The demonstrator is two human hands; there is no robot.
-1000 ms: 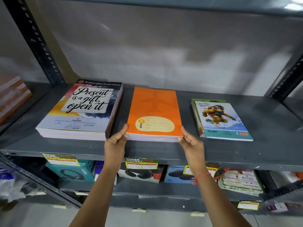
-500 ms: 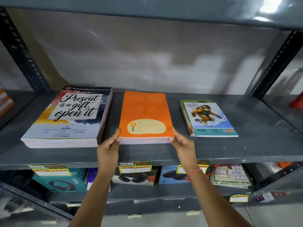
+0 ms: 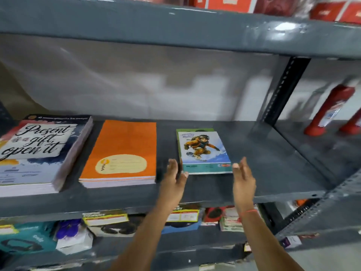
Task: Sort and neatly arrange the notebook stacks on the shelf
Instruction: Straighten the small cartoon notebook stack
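While both hands are open and empty, we hold them on either side of the near end of the small stack (image 3: 203, 151). The left hand (image 3: 173, 178) stands edge-on with its fingers extended, just beside the stack's near left corner; the right hand (image 3: 243, 177) mirrors it at the near right corner. Whether either palm touches the covers cannot be told through the motion blur.

A second ago both hands bracketed the orange stack (image 3: 121, 151). They have since left it and shifted right. We judge the orange stack squared and finished, and the small stack the next to be aligned. Its green bottom book projects past the top cover at the far edge, so the stack likely needs tapping flush.

All three stacks lie flat on the grey shelf (image 3: 263, 173), well apart from one another. The large stack (image 3: 39, 153) sits furthest left.

Readable text:
- Large stack: "Present is a gift, open it".
- Orange stack: "YOU" beside a cream name label.
- Small stack: a snowboarder picture; its title is too blurred to read.
- Price tags (image 3: 105, 219) on the shelf edge below: illegible here.
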